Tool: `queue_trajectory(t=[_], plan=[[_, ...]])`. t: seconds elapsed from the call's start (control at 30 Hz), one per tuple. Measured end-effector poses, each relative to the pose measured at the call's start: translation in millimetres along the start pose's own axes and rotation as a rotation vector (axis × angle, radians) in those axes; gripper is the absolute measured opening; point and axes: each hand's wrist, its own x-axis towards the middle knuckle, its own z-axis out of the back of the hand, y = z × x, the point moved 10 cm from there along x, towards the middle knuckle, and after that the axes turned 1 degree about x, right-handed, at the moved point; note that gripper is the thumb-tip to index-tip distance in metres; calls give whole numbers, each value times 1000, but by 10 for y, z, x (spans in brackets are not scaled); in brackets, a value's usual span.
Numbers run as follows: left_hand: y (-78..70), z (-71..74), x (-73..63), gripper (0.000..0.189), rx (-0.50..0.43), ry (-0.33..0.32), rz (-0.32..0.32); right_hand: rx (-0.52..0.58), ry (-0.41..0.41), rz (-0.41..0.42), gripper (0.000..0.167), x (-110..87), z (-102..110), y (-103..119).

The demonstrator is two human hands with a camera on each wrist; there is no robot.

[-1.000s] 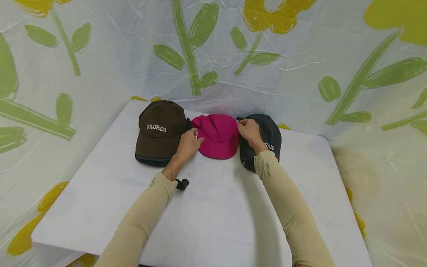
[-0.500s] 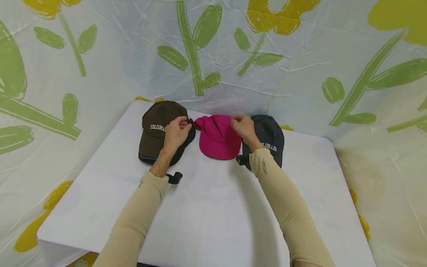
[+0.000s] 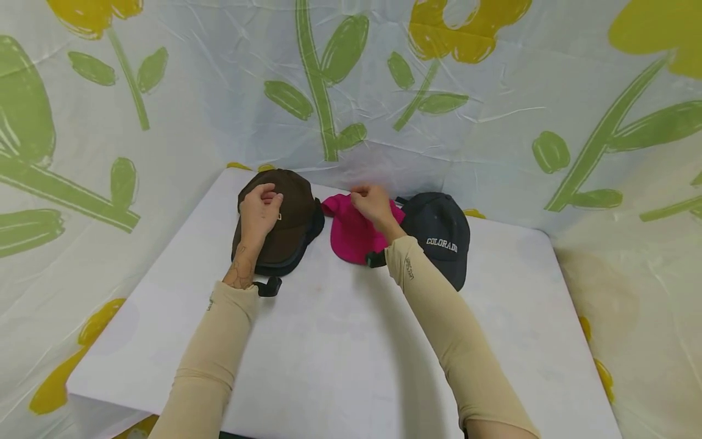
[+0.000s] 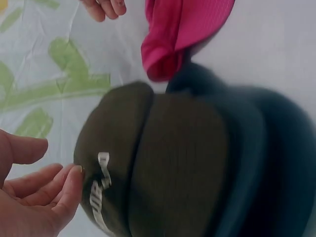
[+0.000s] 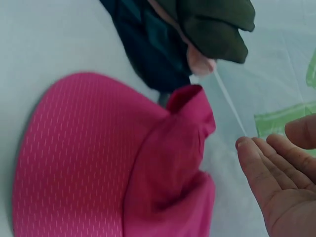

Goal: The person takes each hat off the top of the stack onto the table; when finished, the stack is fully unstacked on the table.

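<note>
My left hand (image 3: 259, 210) hovers over the brown cap (image 3: 293, 198), its fingers loosely bent and holding nothing. In the left wrist view the fingertips are right at the white lettering on the crown. That cap sits on dark blue headwear (image 4: 289, 148), whose brim sticks out below it. Over the crown of the pink cap (image 3: 344, 235) is my right hand (image 3: 375, 207). The right wrist view shows its fingers extended beside the pink fabric, holding nothing. Right of the pink cap lies a dark navy cap (image 3: 439, 219) lettered COLORADO.
The caps stand in a row along the back of a white table (image 3: 323, 347). Behind them rises a flower-printed sheet (image 3: 378, 140), which also hangs at both sides. A small black device (image 3: 269, 286) is strapped to the left wrist, another to the right (image 3: 376, 259).
Both hands have moved left: the left from the pink cap's left edge to over the brown cap, the right from the navy cap's edge to over the pink one. The caps look unmoved.
</note>
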Motion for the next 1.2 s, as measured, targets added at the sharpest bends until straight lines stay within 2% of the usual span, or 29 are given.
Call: queue_trajectory(t=[0.23, 0.47, 0.73, 0.83, 1.03, 1.2], plan=[[171, 182, 15, 39, 12, -65, 50, 57, 78, 22, 33, 31, -286, 57], [360, 324, -5, 43, 66, -80, 75, 48, 134, 33, 36, 53, -604, 80], [693, 346, -66, 51, 221, 19, 208, -3, 167, 17, 42, 91, -882, 76], [800, 334, -97, 54, 228, 64, 241, 2, 170, 3, 43, 88, -934, 52], [928, 309, -126, 53, 208, 138, 264, 26, 175, -39, 43, 87, -1000, -16], [993, 352, -132, 52, 195, 151, 296, 73, 193, -49, 44, 86, -1061, -9]])
